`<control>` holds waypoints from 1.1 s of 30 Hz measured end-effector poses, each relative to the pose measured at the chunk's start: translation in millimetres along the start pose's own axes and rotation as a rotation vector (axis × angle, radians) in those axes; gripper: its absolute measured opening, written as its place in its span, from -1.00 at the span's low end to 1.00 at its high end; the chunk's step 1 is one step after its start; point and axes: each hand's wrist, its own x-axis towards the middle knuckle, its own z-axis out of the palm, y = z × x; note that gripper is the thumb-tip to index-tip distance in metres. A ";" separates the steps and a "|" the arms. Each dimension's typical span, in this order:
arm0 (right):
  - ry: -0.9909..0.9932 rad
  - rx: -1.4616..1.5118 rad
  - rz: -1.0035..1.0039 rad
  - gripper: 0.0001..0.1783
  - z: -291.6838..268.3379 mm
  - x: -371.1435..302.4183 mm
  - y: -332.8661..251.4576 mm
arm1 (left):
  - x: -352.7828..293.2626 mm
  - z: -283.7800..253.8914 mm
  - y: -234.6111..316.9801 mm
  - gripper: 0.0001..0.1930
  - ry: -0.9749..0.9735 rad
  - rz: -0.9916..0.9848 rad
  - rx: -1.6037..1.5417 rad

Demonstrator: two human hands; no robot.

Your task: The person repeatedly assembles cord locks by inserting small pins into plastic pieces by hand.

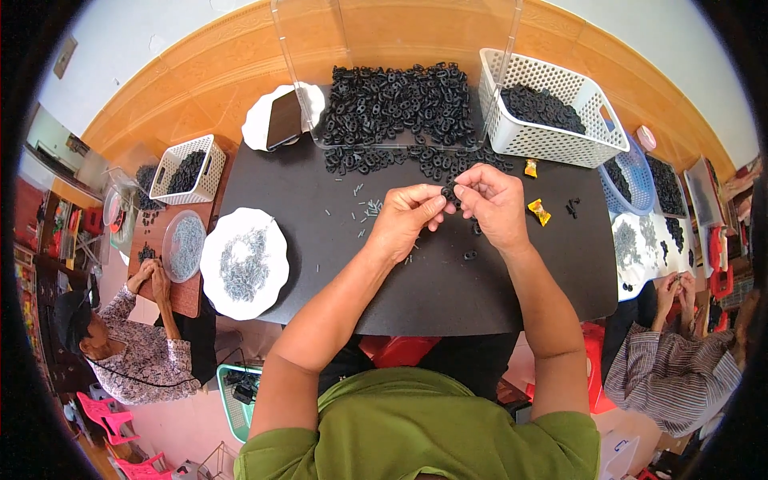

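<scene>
Above the middle of the dark table (448,308), my two hands meet at a small black plastic part (450,193). My left hand (402,218) pinches it between thumb and forefinger. From the other side, the fingertips of my right hand (494,208) close on it as well. The fingers cover much of the part. Short grey metal pins (373,209) lie scattered beside my left hand. A few loose black parts (470,255) rest below my right hand. Beyond the hands, a large heap of similar black parts (400,108) spills out of a clear plastic bin (384,149).
Left of me stands a white plate (214,264) of pins. Farther back, a dark flat rectangular object (285,120) rests on another plate (256,120). A white basket (540,148) of black parts and yellow wrapped packets (539,213) are at right. Co-workers sit at both sides.
</scene>
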 end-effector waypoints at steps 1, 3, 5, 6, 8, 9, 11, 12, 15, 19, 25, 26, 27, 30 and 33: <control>-0.001 -0.034 0.020 -0.96 -1.3 0.2 0.1 | 0.3 0.2 0.8 -0.90 0.034 -0.012 -0.008; -0.009 -0.047 0.008 -0.96 -2.7 1.7 3.3 | 0.7 -1.4 0.4 -0.91 0.040 -0.027 -0.018; -0.017 -0.062 -0.002 -0.96 -3.3 1.9 5.4 | 1.1 -2.8 0.6 -0.91 0.045 -0.043 -0.028; -0.018 -0.094 -0.021 -0.95 -3.5 1.6 5.7 | 1.0 -3.0 1.8 -0.90 0.004 -0.059 -0.011; -0.019 -0.125 -0.039 -0.95 -3.7 1.7 6.6 | 1.1 -4.1 2.4 -0.89 -0.037 -0.075 0.005; -0.032 -0.137 -0.044 -0.95 -3.9 1.9 7.2 | 1.4 -4.9 1.9 -0.88 -0.056 -0.082 -0.010; -0.046 -0.147 -0.050 -0.96 -3.1 1.7 5.3 | 1.0 -6.6 1.1 -0.88 -0.073 -0.089 -0.025; -0.042 -0.117 0.014 -0.96 -2.2 1.2 1.3 | 0.6 -7.3 0.5 -0.87 -0.060 -0.103 -0.074; -0.023 -0.079 0.077 -0.96 -3.0 1.1 0.9 | 0.5 -3.8 1.1 -0.87 -0.027 -0.120 -0.152; -0.016 -0.079 0.077 -0.96 -3.0 0.9 -1.0 | 1.2 -4.1 -0.9 -0.87 0.003 -0.118 -0.181; -0.008 -0.126 0.088 -0.96 -1.9 1.5 -1.1 | 2.0 -6.9 -4.2 -0.86 -0.029 -0.126 -0.104; -0.007 -0.126 0.090 -0.96 -1.6 1.4 -1.2 | 2.0 -6.8 -4.3 -0.86 -0.029 -0.127 -0.105; -0.013 -0.121 0.092 -0.97 -1.0 1.3 -1.5 | 2.0 -6.5 -4.2 -0.86 -0.026 -0.132 -0.100; -0.030 -0.150 0.076 -0.97 -2.4 1.6 -0.5 | 1.7 -5.9 -4.3 -0.86 -0.021 -0.137 -0.084; -0.043 -0.190 0.022 -0.98 -4.9 2.5 3.9 | 2.2 -5.3 -5.1 -0.86 -0.017 -0.139 -0.073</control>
